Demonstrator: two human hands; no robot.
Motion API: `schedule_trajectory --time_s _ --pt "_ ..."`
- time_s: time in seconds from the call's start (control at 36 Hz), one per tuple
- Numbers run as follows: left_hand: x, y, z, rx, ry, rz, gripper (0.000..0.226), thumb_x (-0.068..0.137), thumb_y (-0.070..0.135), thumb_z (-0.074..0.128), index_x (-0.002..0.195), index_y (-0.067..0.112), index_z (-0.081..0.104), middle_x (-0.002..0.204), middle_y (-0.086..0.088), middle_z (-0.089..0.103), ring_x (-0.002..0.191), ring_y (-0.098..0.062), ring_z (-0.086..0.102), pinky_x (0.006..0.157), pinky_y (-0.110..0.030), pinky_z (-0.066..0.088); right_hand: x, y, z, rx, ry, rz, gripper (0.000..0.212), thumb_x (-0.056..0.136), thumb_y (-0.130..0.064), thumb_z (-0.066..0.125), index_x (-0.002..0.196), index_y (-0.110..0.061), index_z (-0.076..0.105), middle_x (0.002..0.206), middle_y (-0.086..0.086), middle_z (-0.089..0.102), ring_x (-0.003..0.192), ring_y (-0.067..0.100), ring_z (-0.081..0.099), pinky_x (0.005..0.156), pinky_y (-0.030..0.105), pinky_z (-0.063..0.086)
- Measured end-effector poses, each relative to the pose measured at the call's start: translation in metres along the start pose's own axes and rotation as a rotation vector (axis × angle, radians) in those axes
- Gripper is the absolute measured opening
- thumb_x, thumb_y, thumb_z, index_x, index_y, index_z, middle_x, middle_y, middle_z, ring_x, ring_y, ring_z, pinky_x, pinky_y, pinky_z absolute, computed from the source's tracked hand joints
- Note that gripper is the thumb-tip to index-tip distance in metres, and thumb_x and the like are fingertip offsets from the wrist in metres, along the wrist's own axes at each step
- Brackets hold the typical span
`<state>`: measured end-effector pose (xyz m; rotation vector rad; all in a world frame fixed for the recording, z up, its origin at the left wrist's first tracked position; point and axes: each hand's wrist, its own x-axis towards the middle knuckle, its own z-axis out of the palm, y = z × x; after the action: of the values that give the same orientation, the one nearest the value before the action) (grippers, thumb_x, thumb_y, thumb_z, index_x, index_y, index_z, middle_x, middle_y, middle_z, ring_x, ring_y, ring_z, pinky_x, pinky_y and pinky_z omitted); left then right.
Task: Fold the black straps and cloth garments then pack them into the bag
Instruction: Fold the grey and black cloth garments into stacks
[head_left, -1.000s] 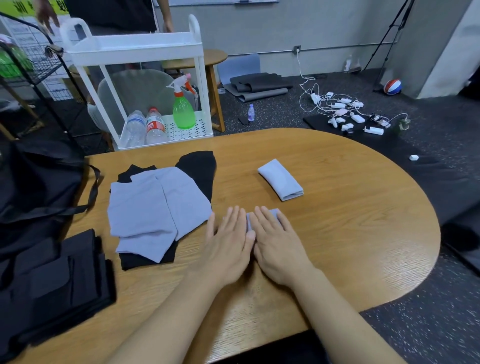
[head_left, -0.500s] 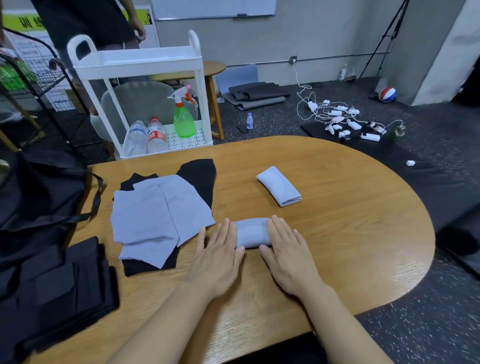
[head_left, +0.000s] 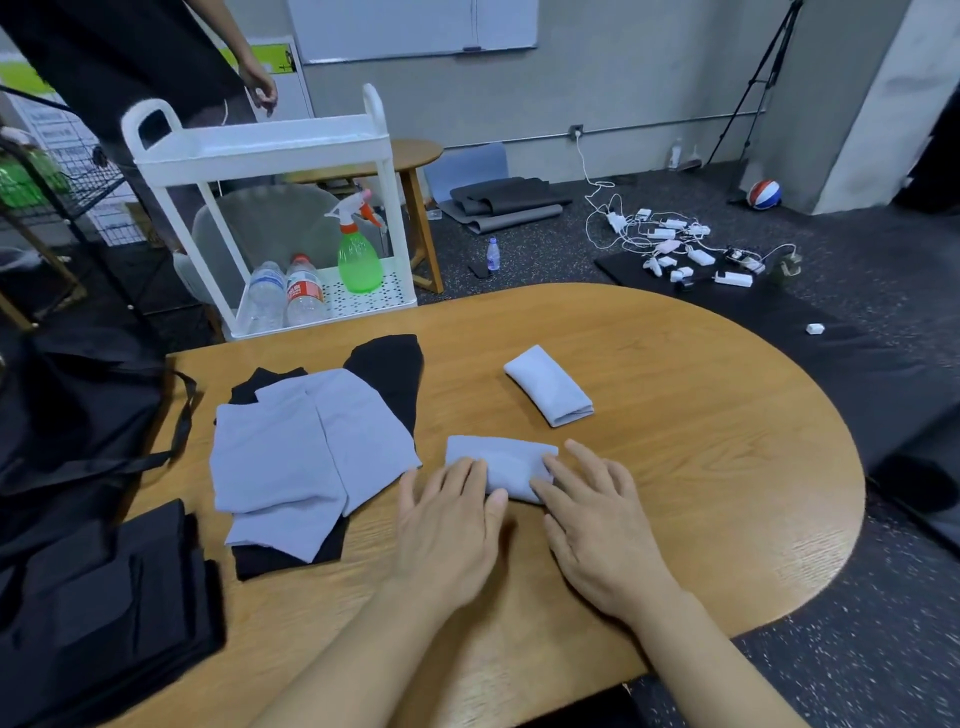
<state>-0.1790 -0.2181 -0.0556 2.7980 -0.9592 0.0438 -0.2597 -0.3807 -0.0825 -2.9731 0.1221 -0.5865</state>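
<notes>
Lavender cloth, folded into a small bundle (head_left: 501, 466), lies on the wooden table (head_left: 701, 467) near its near-centre edge. The left hand (head_left: 449, 525) rests on the bundle's left end, fingers straight and together, gripping nothing. The right hand (head_left: 597, 525) lies flat at its right end, fingers spread, fingertips touching the fabric. A second folded lavender bundle (head_left: 550, 385) sits farther back and to the right, well apart from both hands. To the left lies a pile of unfolded lavender garments (head_left: 306, 447) laid over black cloth (head_left: 395, 371). A black bag (head_left: 72, 410) slumps over the table's left edge, one handle trailing on the wood. Folded black straps (head_left: 104, 597) occupy the near left corner. Beyond the far edge stands a white cart (head_left: 270, 150) holding two water bottles (head_left: 285, 296) and a green spray bottle (head_left: 360, 254). A standing person (head_left: 130, 57) is behind it. Chargers and cables (head_left: 680, 244) litter the dark speckled floor; a ball (head_left: 764, 194) lies by the wall.
</notes>
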Motion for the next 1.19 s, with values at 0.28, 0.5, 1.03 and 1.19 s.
schedule_trajectory --time_s 0.28,0.5,1.03,1.19 --pt "0.060 -0.028 -0.008 -0.107 -0.097 0.037 0.076 0.091 0.057 -0.008 0.139 0.023 0.040 0.145 0.016 0.036 0.145 -0.005 0.011 0.109 -0.046 -0.007 0.032 0.002 0.013 0.025 -0.022 -0.027 0.035 0.089 -0.034 0.043 0.118 -0.027 0.061 0.121 -0.006 0.059 0.123 0.023 0.046 0.098 0.045 0.029" --pt "0.116 -0.047 0.001 -0.300 -0.177 0.104 0.074 0.093 0.061 -0.003 0.144 0.031 0.041 0.154 0.023 0.029 0.147 0.003 0.003 0.114 -0.037 -0.009 0.060 0.013 0.025 0.005 0.016 0.027 0.035 0.085 -0.035 0.045 0.117 -0.031 0.059 0.114 -0.007 0.056 0.121 0.022 0.043 0.100 0.050 0.022" --pt "0.183 -0.045 0.026 -0.343 -0.182 0.206 0.088 0.083 0.071 -0.010 0.149 0.034 0.036 0.157 0.025 0.021 0.143 0.013 -0.001 0.117 -0.038 -0.011 0.084 0.020 0.039 0.020 0.019 0.187 0.039 0.089 -0.038 0.040 0.119 -0.028 0.062 0.112 -0.003 0.055 0.120 0.026 0.050 0.105 0.053 0.019" --pt "0.169 -0.043 0.015 -0.350 -0.128 0.216 0.085 0.084 0.067 -0.008 0.143 0.034 0.042 0.157 0.021 0.026 0.147 0.005 -0.001 0.117 -0.040 -0.008 0.085 0.022 0.040 0.021 0.031 0.191 0.039 0.088 -0.037 0.041 0.120 -0.028 0.062 0.115 -0.001 0.055 0.119 0.023 0.050 0.103 0.052 0.020"
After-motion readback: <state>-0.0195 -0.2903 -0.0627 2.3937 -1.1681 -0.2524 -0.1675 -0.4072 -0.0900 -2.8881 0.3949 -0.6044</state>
